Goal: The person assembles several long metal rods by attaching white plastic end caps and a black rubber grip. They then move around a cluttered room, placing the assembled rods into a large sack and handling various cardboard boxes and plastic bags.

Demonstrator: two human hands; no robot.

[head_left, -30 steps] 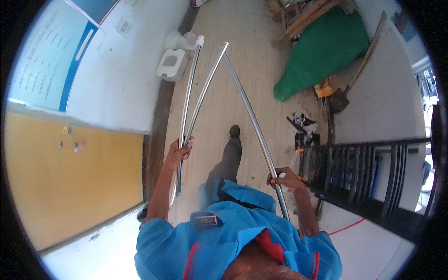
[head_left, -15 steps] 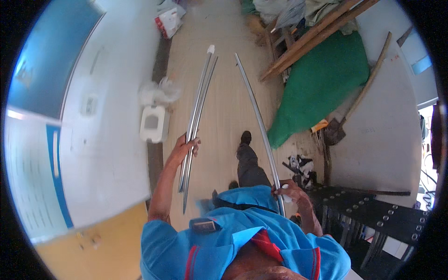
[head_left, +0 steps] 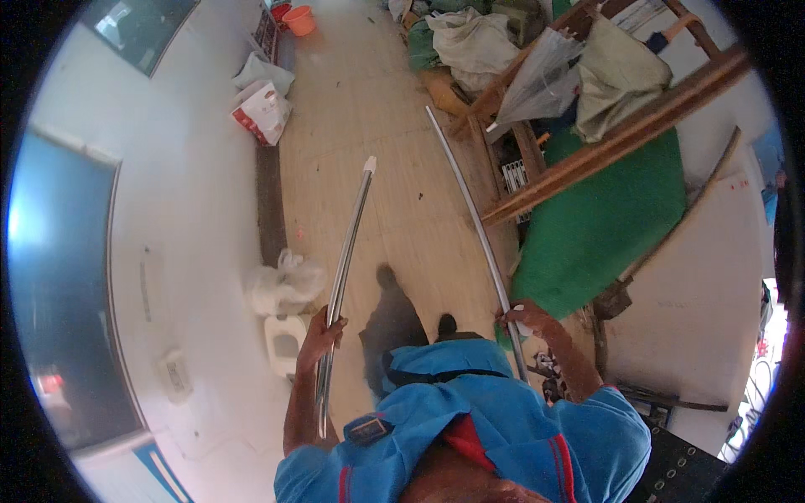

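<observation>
My left hand (head_left: 320, 337) is closed around a bundle of thin silvery metal tubes (head_left: 345, 260), which point forward and down toward the floor. A white cap or wrapping sits on the far end of one tube. On the other side, my right hand (head_left: 527, 317) grips a single long metal tube (head_left: 470, 201), slanting forward and left along my right side. Something small and white shows at the right palm, too small to name. The two loads are apart from each other.
To the right stand a wooden frame (head_left: 587, 159) with a folded umbrella (head_left: 541, 80) and sacks, a green sheet (head_left: 608, 218), and a shovel (head_left: 612, 300). Along the left wall are a white stool (head_left: 287, 335), plastic bags (head_left: 289, 281), a red-white bag (head_left: 264, 113) and an orange bucket (head_left: 299, 20).
I have moved forward along the passage; the stool, wooden frame and green sheet sit nearer. The left-hand tubes now lie closer together. Both hands keep their grip.
</observation>
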